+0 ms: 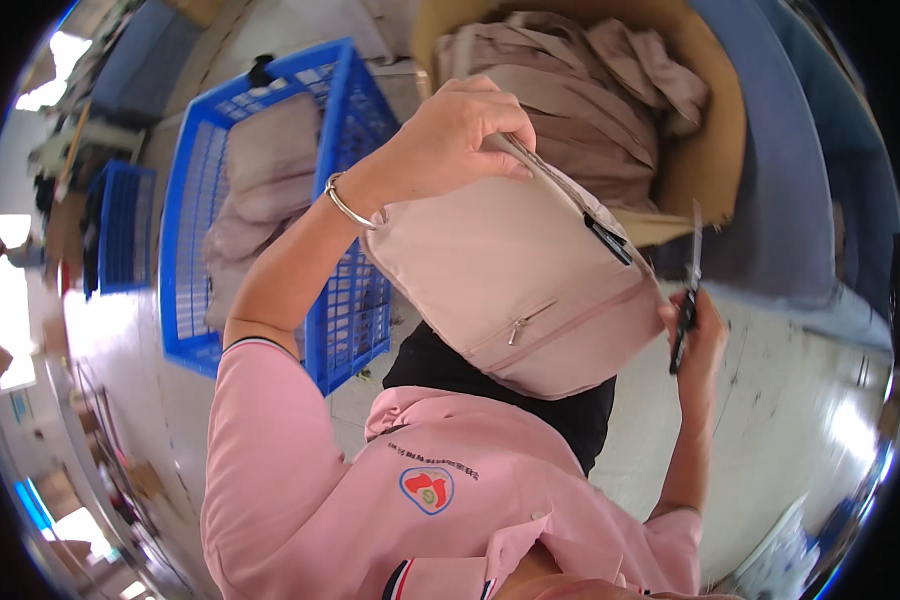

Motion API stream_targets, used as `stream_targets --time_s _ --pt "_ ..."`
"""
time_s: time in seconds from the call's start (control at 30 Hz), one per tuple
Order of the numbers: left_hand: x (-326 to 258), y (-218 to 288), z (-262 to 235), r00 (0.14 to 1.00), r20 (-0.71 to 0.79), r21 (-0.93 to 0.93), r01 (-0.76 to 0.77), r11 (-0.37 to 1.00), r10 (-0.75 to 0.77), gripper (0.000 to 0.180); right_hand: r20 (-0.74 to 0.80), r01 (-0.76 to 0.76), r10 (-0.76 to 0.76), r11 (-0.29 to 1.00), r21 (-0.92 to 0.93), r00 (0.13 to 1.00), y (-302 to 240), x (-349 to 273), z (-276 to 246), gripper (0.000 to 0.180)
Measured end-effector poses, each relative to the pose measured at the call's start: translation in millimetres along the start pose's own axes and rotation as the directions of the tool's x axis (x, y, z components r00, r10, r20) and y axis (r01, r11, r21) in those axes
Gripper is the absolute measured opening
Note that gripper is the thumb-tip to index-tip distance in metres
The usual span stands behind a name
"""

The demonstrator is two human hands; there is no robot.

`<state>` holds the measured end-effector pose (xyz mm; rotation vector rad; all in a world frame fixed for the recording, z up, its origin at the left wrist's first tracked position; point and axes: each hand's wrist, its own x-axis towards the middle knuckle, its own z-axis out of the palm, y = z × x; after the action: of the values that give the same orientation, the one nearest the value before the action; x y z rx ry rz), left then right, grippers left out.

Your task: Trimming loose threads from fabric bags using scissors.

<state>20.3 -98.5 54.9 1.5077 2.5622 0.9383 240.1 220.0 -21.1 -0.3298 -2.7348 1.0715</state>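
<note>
One pink bag (490,265) firm in left hand (462,135), one black-handled tool (686,318) firm in right hand (708,335)

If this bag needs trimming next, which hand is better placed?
Probably the right hand: it holds the black-handled blade beside the bag, while the left hand pinches the bag's upper edge.

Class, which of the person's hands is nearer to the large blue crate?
The left hand: it grips the top edge of the bag, just right of the crate. The right hand, holding a cutter, is farther off, at the bag's right side.
</note>
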Motion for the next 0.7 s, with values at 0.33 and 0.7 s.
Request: stream_targets --time_s 0.33,0.7 --pt "-216.4 -30.0 -128.9 0.296 -0.711 -0.554 0.323 0.768 -0.638 0.021 0.053 -0.251 0.246 0.941 0.228 0.968 31.1 -29.6 18.5 0.027" --pt "-406.5 -197.5 -210.7 -0.133 -0.816 -0.455 0.748 0.483 -0.563 0.044 0.117 -0.501 0.488 0.851 0.157 0.865 60.9 -50.2 78.2 0.036"
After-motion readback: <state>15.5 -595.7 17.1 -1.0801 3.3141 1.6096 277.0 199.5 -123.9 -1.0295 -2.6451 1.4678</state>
